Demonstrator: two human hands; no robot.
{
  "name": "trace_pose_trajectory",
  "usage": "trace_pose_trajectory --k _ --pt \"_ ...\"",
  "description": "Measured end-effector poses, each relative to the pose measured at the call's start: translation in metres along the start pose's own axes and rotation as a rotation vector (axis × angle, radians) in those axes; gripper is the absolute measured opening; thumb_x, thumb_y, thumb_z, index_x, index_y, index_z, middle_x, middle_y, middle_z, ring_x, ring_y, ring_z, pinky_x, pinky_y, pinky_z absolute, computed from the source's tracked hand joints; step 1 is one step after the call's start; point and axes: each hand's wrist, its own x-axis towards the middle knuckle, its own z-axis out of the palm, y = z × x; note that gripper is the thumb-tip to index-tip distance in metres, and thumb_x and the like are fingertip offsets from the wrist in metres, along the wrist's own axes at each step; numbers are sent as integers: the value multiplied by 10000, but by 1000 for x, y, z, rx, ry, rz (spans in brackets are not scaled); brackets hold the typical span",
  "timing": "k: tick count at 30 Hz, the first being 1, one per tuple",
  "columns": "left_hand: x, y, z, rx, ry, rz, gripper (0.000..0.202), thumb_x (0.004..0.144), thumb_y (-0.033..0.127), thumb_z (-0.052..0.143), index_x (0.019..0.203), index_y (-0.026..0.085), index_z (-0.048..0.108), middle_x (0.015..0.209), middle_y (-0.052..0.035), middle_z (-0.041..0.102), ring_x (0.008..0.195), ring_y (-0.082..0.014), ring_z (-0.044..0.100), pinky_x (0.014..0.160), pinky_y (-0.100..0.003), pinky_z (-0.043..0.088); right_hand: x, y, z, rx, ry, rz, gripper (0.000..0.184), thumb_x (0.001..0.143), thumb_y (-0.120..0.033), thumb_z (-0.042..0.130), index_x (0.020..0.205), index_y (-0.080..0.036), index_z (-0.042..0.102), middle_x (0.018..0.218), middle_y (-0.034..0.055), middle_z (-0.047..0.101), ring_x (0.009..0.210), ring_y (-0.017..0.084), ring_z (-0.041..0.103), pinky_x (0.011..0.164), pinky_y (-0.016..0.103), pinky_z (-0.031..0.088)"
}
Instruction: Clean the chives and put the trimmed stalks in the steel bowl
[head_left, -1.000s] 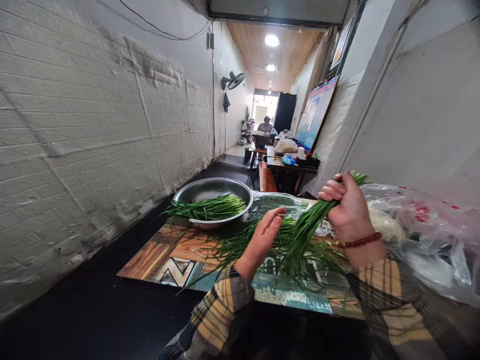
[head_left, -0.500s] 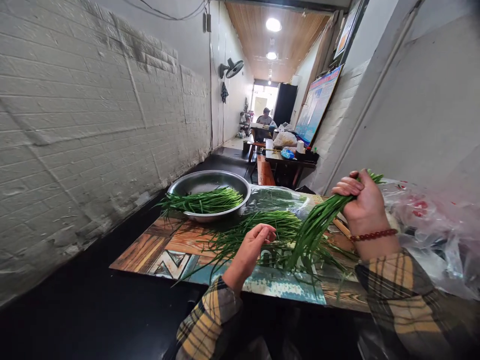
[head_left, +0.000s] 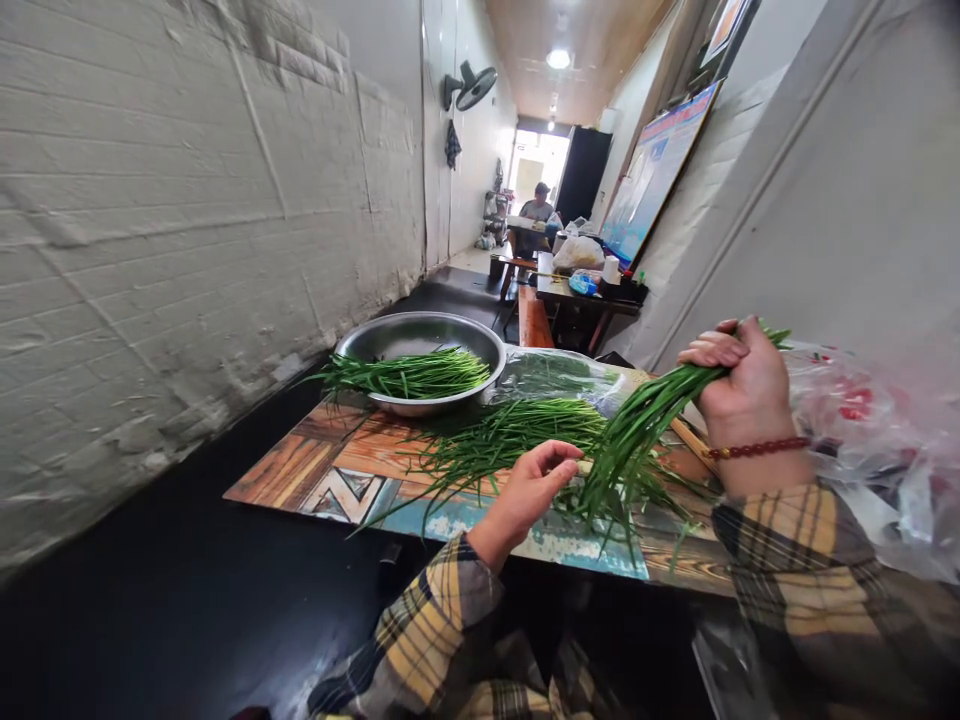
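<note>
Raised above the table's right side, my right hand (head_left: pixel 742 375) is closed around a bunch of garlic chives (head_left: pixel 645 425), its leaves drooping down and left. My left hand (head_left: pixel 532 490) is beside the hanging leaf ends, thumb and forefinger slightly apart, holding nothing that I can see. Behind it, a pile of loose garlic chives (head_left: pixel 517 430) lies across the patterned wooden table (head_left: pixel 289 475). More garlic chives (head_left: pixel 420 374) rest in a wide metal basin (head_left: pixel 420 405) at the back left, some leaf tips hanging over its rim.
Clear plastic sheeting (head_left: pixel 551 370) lies behind the pile. Crumpled plastic bags (head_left: pixel 885 450) crowd the right side. A white brick wall (head_left: pixel 187 250) runs along the left. Farther back, a person (head_left: pixel 538 205) sits near a table with bags (head_left: pixel 579 253) on it.
The left hand has moved right toward the hanging leaves, and its thumb and forefinger have parted a little. My right hand still grips the bunch. The camera view has shifted slightly.
</note>
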Motion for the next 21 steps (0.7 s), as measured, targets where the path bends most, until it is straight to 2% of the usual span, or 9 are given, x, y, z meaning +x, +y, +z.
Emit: trace_pose_trajectory --k 3,7,11,17,21 --pt "2 1 10 -29 -37 0 268 756 363 685 908 144 653 819 -10 584 757 -119 491 710 -237 376 1 5 2 -11 23 4 376 1017 -330 356 680 -183 435 421 -130 248 289 15 295 340 150 285" --pt "5 0 17 -14 -40 1 293 756 426 665 754 139 606 702 15 509 667 -102 422 631 -230 331 4 11 4 -22 24 -8 369 1010 -316 376 674 -176 439 425 -129 245 298 14 288 338 145 286" --pt "6 -3 9 68 5 32 344 791 475 598 686 151 549 663 24 437 643 -102 355 596 -231 292 8 16 3 -48 43 -46 364 1005 -306 383 668 -174 433 426 -133 232 308 13 272 347 148 283" --pt "12 -13 -6 140 125 79 361 790 495 575 656 173 481 634 40 369 627 -106 313 595 -237 278 9 27 9 -174 93 -200 322 988 -256 397 675 -187 425 430 -130 233 336 29 248 361 153 281" --pt "20 -24 -14 230 219 117 331 820 450 531 647 178 458 627 42 356 617 -106 315 588 -237 279 6 37 17 -298 88 -289 294 957 -242 441 667 -198 427 447 -126 250 357 39 260 380 164 314"
